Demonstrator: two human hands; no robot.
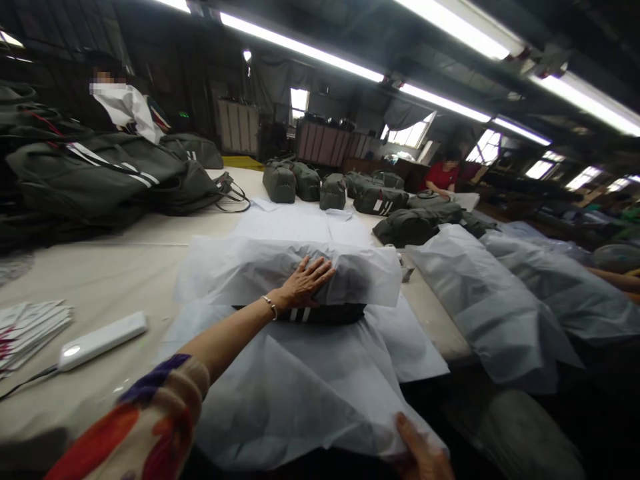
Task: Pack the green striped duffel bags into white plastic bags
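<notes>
My left hand (303,283) lies flat, fingers spread, on white tissue paper (280,267) folded over a dark bag with white stripes (320,313) in the middle of the table. My right hand (420,453) sits at the bottom edge, pinching the near corner of the tissue sheet (300,393) that hangs over the table's front. Its fingers are mostly out of frame.
A white handheld device (103,339) with a cable and a stack of paper tags (27,327) lie at left. Dark green bags pile at far left (100,177) and back (330,187). Wrapped bags (500,293) lie right. Two other people stand behind.
</notes>
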